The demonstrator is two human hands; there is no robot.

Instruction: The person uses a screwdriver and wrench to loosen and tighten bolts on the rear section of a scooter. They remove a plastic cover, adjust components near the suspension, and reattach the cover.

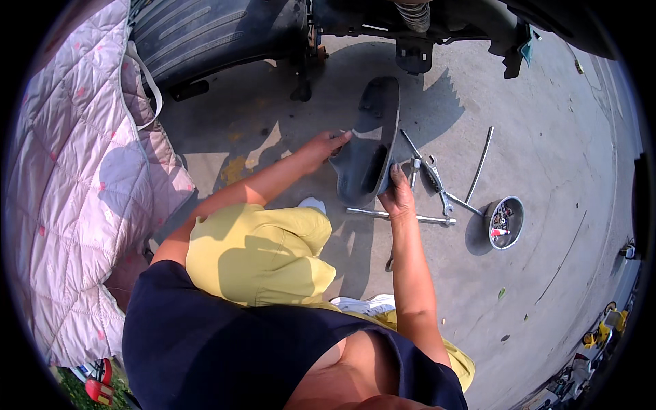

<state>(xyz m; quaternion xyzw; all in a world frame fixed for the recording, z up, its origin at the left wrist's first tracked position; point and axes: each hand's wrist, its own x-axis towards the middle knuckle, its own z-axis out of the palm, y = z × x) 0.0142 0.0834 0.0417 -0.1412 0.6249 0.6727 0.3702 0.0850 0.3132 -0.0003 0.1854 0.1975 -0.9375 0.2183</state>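
A dark, curved plastic panel with a long slot near its right edge is held up in front of me, off the ground. My left hand pinches its left edge, thumb on top. At the lower right edge, my right hand grips the same panel with its thumb up along the side; its other fingers are partly hidden. Just right of the panel, several wrenches lie on the concrete. A cross-shaped lug wrench lies below it, partly behind my right hand.
A metal bowl of small hardware stands to the right, near a straight metal bar. A vehicle's dark body parts overhang the far side. At left hangs a pink quilted cover. More items line the far right edge.
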